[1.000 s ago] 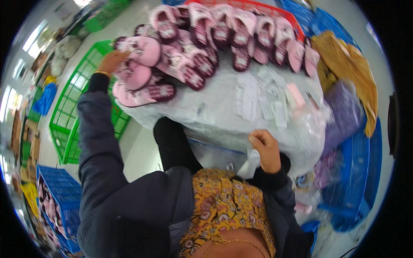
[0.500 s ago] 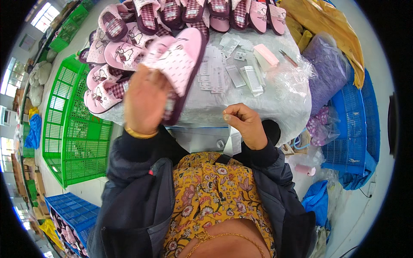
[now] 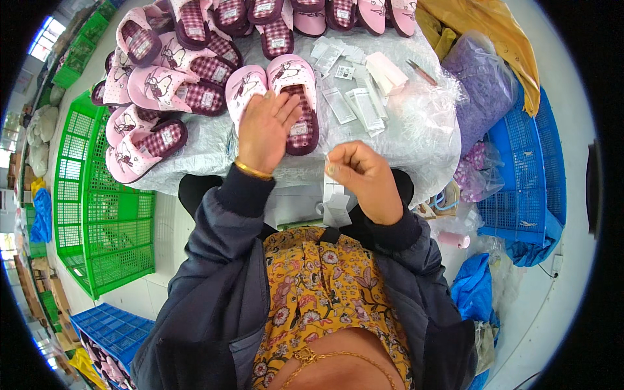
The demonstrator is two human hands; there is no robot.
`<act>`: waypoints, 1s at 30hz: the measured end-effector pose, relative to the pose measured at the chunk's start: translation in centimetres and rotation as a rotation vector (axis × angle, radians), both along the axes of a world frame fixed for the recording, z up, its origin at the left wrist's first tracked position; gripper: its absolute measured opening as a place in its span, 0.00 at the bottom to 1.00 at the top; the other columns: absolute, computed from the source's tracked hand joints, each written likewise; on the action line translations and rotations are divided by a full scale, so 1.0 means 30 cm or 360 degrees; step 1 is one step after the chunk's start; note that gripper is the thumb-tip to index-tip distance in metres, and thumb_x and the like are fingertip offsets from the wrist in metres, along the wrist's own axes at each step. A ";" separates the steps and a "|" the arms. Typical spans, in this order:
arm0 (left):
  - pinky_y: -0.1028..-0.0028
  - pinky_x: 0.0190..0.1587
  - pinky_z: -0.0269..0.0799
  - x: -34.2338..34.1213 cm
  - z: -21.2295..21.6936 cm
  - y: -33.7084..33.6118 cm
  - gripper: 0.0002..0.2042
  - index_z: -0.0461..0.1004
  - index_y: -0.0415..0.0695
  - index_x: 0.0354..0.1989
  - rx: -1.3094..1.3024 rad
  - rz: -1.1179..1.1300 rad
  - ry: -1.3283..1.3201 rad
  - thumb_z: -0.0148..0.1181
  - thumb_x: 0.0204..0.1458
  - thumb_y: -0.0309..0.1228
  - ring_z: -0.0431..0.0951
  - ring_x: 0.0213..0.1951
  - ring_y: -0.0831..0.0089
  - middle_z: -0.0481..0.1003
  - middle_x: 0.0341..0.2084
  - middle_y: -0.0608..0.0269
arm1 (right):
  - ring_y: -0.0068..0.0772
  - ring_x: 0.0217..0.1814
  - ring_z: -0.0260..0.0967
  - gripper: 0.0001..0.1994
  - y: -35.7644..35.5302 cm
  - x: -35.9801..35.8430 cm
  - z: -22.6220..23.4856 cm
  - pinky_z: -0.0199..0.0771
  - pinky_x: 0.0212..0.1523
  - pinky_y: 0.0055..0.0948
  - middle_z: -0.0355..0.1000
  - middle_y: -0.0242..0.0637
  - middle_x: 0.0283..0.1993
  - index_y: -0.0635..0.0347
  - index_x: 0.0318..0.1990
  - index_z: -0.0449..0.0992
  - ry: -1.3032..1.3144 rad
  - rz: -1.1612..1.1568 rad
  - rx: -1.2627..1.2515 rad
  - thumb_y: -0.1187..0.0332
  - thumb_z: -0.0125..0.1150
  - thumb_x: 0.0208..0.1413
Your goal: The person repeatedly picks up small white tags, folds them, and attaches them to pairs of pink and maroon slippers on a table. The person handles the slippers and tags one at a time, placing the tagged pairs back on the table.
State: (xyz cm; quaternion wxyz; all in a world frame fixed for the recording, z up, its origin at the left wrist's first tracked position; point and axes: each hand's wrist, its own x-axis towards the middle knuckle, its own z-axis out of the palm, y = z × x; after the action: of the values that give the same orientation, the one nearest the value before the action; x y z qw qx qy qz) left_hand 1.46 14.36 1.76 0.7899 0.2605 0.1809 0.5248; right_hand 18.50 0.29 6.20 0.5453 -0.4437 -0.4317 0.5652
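A pair of pink slippers [image 3: 305, 107] with dark checked insoles lies side by side on the plastic-covered table, toes pointing away from me. My left hand [image 3: 268, 127] is over them, fingers stretched out and largely covering the left slipper; whether it touches them is hard to tell. Just right of the pair, my right hand [image 3: 364, 175] pinches the top of a white paper label strip [image 3: 335, 195]. The strip hangs folded below my fingers at the table's near edge. More pink slippers [image 3: 159, 84] are heaped at the left and lined up along the back.
White paper labels [image 3: 364, 110], a pale pink block [image 3: 386, 73] and pointed tweezers or snips [image 3: 422, 73] lie on the table [image 3: 416, 143] to the right. A green crate [image 3: 120, 234] stands left, a blue crate [image 3: 513, 201] right, beside a bagged purple bundle [image 3: 478, 84].
The slipper that my left hand held raised is now down on the table, and that hand has opened. My right hand still pinches the label strip. The whole view has shifted slightly.
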 end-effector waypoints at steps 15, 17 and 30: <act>0.61 0.61 0.60 -0.136 0.167 0.199 0.12 0.80 0.47 0.43 0.2700 0.0424 0.2146 0.61 0.49 0.25 0.67 0.59 0.56 0.68 0.58 0.55 | 0.16 0.29 0.64 0.11 0.372 -0.124 -0.126 0.66 0.31 0.18 0.71 0.29 0.32 0.66 0.44 0.71 0.0005 -0.0281 -0.0032 0.77 0.61 0.53; 0.60 0.62 0.59 -0.109 0.140 0.224 0.10 0.80 0.48 0.41 0.2875 0.0344 0.2199 0.62 0.50 0.28 0.67 0.59 0.56 0.68 0.58 0.56 | 0.20 0.28 0.67 0.13 0.402 -0.128 -0.152 0.68 0.30 0.21 0.72 0.33 0.31 0.67 0.44 0.70 -0.0254 -0.0331 -0.0030 0.76 0.62 0.50; 0.61 0.48 0.69 -0.105 0.024 0.344 0.05 0.80 0.46 0.29 0.2598 0.0031 0.2386 0.60 0.44 0.31 0.75 0.47 0.58 0.74 0.48 0.57 | 0.40 0.30 0.77 0.15 0.431 -0.151 -0.145 0.74 0.34 0.35 0.76 0.40 0.26 0.64 0.41 0.70 -0.1105 -0.0341 -0.0051 0.75 0.64 0.44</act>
State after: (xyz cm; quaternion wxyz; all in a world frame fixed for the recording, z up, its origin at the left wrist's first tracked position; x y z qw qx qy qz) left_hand -1.70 24.67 2.48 0.0672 0.9531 0.2151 0.2021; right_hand 13.97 13.21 1.86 0.4153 -0.6603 -0.5333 0.3273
